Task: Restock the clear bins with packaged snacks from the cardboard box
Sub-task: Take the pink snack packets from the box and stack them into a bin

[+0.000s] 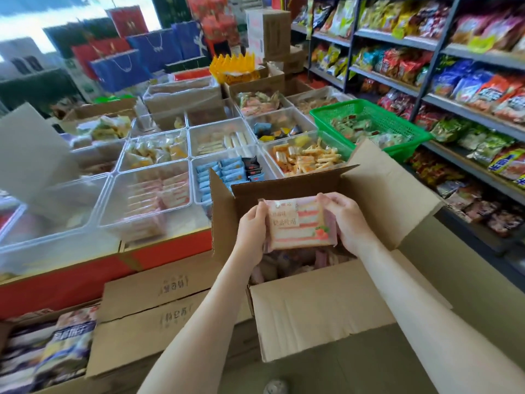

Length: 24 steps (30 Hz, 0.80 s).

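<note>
Both hands hold a stack of pink-and-white snack packs (pixel 299 223) above the open cardboard box (pixel 321 305). My left hand (pixel 252 231) grips the stack's left edge and my right hand (pixel 345 220) grips its right edge. More pink packs (pixel 287 265) lie inside the box below. To the left, a clear bin (pixel 119 206) holds rows of the same pink-striped packs (pixel 159 194). Other clear bins behind it hold blue packs (pixel 221 174), orange sticks (pixel 306 159) and white rolls (pixel 224 140).
A green basket (pixel 369 109) with wrapped snacks sits on the right bins. Shelves of bagged snacks (pixel 468 89) line the right wall. Closed cardboard boxes (pixel 159 308) and an open one with purple bags (pixel 65 351) stand at lower left. An empty clear bin (pixel 56 211) is at far left.
</note>
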Motion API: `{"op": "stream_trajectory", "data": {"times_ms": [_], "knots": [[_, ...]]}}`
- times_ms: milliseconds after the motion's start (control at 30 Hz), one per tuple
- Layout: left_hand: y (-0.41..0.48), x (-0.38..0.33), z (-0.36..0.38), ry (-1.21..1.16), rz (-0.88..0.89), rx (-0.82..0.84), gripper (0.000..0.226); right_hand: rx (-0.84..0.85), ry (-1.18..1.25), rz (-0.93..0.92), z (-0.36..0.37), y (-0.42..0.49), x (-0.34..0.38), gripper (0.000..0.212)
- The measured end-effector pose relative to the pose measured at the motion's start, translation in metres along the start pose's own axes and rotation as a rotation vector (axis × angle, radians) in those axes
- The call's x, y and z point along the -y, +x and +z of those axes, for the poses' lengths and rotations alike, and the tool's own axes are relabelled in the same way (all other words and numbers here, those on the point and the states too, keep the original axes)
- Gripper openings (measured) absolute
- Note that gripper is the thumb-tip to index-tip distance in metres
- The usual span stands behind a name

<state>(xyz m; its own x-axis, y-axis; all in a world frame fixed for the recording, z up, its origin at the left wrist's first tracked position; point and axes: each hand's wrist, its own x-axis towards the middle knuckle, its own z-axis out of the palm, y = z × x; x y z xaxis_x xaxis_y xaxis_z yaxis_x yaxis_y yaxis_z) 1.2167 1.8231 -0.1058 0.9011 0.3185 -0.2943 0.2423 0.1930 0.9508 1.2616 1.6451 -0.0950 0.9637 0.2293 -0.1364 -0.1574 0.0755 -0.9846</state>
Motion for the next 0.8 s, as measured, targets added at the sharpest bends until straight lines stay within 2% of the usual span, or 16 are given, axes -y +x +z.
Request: {"op": "stream_trajectory", "data": {"times_ms": [133, 233, 367, 500, 633, 800], "knots": [[0.000, -0.019, -0.033, 0.047, 0.122, -0.168, 0.039, 0.133, -0.158, -0.090, 0.026, 0.010, 0.026, 0.034], [0.007, -0.032, -0.069, -0.021, 0.192, -0.258, 0.040, 0.216, -0.295, -0.151, 0.062, 0.026, 0.044, 0.022], [0.021, -0.046, -0.135, -0.006, 0.277, -0.435, 0.044, 0.331, -0.421, -0.246, 0.139, 0.054, 0.058, 0.024], [0.053, -0.062, -0.206, -0.018, 0.289, -0.610, 0.041, 0.431, -0.617, -0.373, 0.238, 0.096, 0.067, 0.026], [0.106, -0.075, -0.289, 0.256, 0.235, -0.748, 0.041, 0.400, -0.773, -0.447, 0.332, 0.158, 0.059, 0.027], [0.186, -0.079, -0.370, 0.494, 0.166, -0.729, 0.039, 0.331, -0.920, -0.335, 0.399, 0.239, 0.004, 0.028]]}}
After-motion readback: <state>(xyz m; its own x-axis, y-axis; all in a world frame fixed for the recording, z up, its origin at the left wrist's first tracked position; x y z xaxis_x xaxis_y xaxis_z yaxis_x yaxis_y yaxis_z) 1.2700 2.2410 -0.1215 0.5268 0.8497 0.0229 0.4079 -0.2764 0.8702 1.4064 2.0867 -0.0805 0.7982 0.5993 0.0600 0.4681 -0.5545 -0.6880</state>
